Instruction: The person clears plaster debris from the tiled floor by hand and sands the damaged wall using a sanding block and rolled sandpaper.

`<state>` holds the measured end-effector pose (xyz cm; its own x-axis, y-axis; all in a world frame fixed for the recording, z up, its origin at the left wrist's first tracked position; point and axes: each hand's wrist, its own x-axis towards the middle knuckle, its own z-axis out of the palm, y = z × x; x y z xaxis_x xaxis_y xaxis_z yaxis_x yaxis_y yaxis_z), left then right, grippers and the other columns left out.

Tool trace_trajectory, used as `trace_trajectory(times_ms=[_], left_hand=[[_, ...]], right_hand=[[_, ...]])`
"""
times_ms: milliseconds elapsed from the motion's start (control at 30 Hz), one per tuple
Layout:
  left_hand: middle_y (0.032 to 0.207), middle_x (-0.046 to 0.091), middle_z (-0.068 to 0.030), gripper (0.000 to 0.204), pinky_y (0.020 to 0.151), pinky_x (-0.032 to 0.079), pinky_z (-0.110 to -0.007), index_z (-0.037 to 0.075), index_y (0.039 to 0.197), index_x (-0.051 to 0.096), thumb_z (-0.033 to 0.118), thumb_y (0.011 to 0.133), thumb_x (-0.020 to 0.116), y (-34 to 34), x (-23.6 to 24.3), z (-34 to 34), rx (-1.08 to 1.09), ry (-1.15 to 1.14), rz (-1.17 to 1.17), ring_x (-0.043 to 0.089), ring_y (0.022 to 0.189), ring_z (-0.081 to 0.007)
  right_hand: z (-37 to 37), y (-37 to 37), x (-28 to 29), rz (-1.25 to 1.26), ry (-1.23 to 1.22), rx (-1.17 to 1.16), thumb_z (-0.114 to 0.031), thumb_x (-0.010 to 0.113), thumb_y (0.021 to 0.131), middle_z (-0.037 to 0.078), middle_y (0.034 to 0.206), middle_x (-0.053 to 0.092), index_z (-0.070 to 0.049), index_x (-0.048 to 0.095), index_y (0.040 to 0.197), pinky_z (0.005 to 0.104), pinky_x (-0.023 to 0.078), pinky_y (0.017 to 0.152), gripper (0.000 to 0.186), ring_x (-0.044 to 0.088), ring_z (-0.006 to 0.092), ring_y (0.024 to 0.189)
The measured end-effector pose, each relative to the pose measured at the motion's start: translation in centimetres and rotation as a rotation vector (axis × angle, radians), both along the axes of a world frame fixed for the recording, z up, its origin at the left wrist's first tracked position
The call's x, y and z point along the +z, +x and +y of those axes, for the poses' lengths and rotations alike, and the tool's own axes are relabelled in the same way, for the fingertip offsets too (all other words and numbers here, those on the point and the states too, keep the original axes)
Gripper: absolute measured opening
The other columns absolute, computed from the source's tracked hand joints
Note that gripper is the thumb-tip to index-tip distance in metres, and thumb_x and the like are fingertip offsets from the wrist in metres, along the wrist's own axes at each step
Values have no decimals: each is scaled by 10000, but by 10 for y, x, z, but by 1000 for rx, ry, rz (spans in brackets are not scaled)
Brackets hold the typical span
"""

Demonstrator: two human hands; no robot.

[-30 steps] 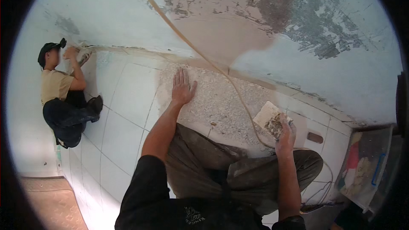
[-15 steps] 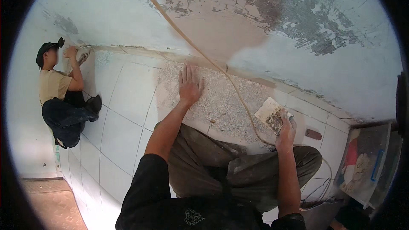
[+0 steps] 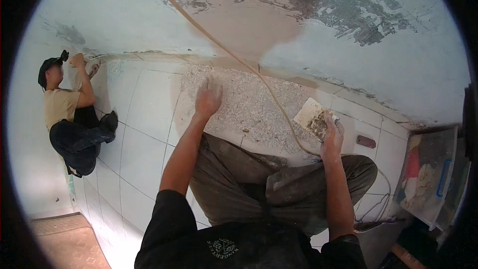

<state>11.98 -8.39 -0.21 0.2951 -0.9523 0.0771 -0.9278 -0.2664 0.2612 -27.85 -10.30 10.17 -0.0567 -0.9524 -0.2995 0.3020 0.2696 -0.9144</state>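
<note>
Dusty and with its fingers stretched apart, my left hand (image 3: 209,100) is over the far left part of a bed of pale plaster chips (image 3: 244,104) on the tiles. Whether it touches the chips I cannot tell. To the right, above my bent knee, my right hand (image 3: 332,142) grips a flat off-white rectangular plate (image 3: 304,112) by its near right edge. Brown-grey residue is smeared over the plate, and its exact kind is unclear. A tan hose (image 3: 219,45) runs down across the wall and chips to near my right hand.
A peeling wall (image 3: 343,10) rises beyond the chips. On the right are a small reddish-brown block (image 3: 366,141), a clear plastic bin (image 3: 425,179) with contents, and a thin cable (image 3: 386,194). A person (image 3: 74,114) crouches by the wall at far left, near a tan mat (image 3: 69,244).
My left hand has shifted a little leftward over the chips, its fingers less spread. My right hand still holds the plate. The whole view has shifted slightly.
</note>
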Motion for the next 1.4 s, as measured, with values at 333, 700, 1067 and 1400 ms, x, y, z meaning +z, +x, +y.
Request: trace_trajectory(times_ms=[333,700,1067,1400], left_hand=[[1634,182,-159,760,1184,30,-613,205,1500,431,697,921,402,14,18,36,-53,382,-316,154,1504,-374],[1611,236,-172,680,1181,84,-624,216,1423,524,675,930,431,36,4,-22,-67,250,-320,187,1492,-386],[1544,379,-173,601,1182,78,-616,146,1284,651,603,927,494,35,24,62,-318,260,-381,293,1448,-386],[1595,262,-209,658,1172,80,-642,161,1459,483,586,960,419,19,-23,-33,14,111,-194,194,1489,-390]], right_hand=[[2,-6,-15,122,-104,54,-229,601,990,43,1025,644,61,650,1141,276,444,842,330,559,116,936],[-13,2,-30,341,-46,3,-291,643,960,62,964,624,79,641,1095,329,433,786,394,520,156,863],[-14,1,-39,402,97,-23,-374,671,929,110,908,609,101,631,1041,366,445,771,489,522,201,810],[-14,2,-32,253,32,-52,-268,639,957,51,948,632,59,655,1083,330,443,761,350,536,150,837]])
